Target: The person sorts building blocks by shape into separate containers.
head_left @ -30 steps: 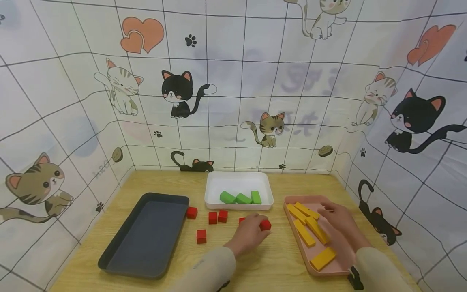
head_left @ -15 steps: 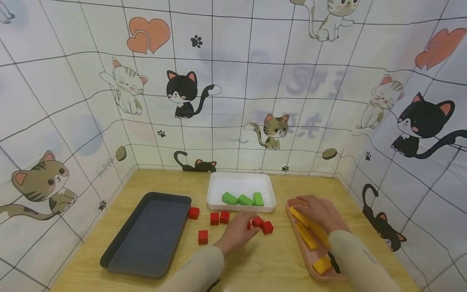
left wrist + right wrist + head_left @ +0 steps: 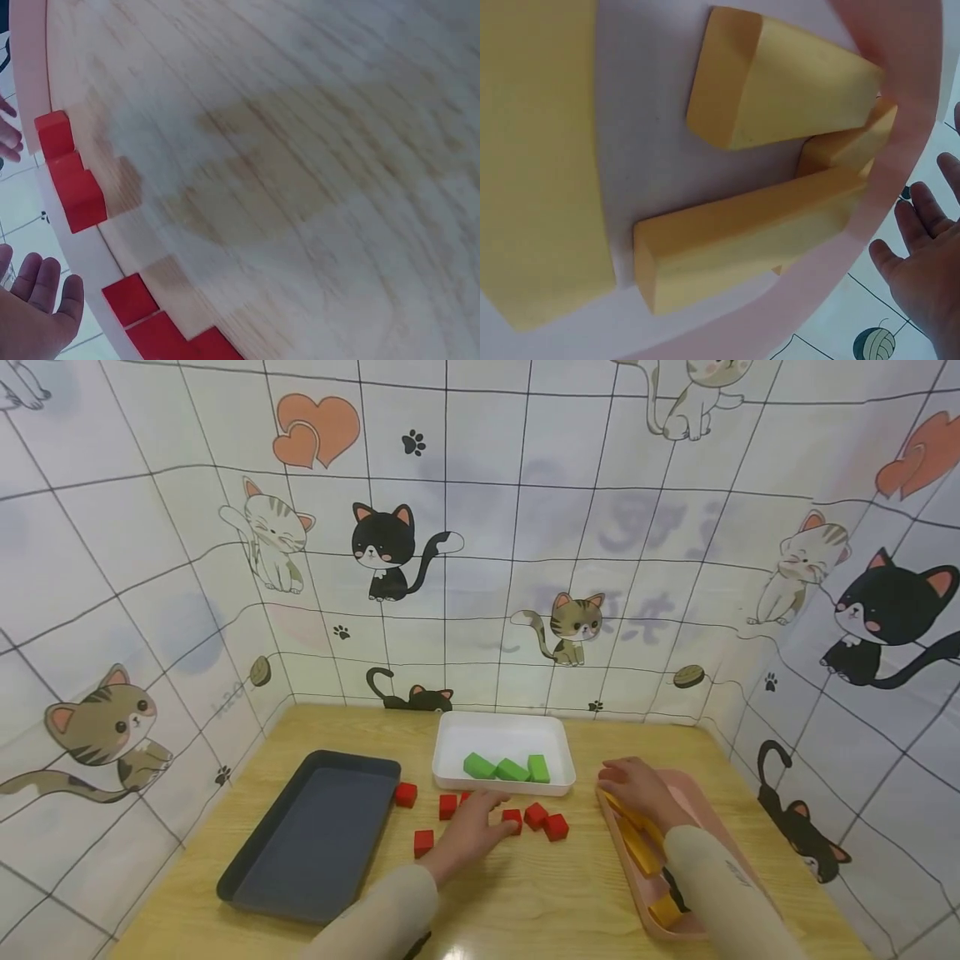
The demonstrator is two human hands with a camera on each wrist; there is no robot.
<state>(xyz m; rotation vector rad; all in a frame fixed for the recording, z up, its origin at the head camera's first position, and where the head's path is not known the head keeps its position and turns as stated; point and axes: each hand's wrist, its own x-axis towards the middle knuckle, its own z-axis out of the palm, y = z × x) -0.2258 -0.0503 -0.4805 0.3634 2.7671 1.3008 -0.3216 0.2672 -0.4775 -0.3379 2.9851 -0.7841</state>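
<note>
Seven plain red cubes (image 3: 556, 827) are scattered across a wooden table (image 3: 555, 902): three are grouped near the thumb of the left hand (image 3: 468, 831), two are placed just beyond that hand, one mostly covered by it, and two are spread farther left. Long yellow blocks (image 3: 742, 247) are laid at angles in a shallow pink tray (image 3: 686, 788), partly hidden by the right hand (image 3: 641, 789).

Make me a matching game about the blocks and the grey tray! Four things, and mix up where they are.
Things:
1. red cubes
2. green blocks
3. dark grey tray
4. yellow blocks

Places:
A. inside the pink tray
B. scattered on the wooden tabletop
C. left of all the blocks
D. inside the white tray

Right pairs: 1-B, 2-D, 3-C, 4-A
</note>
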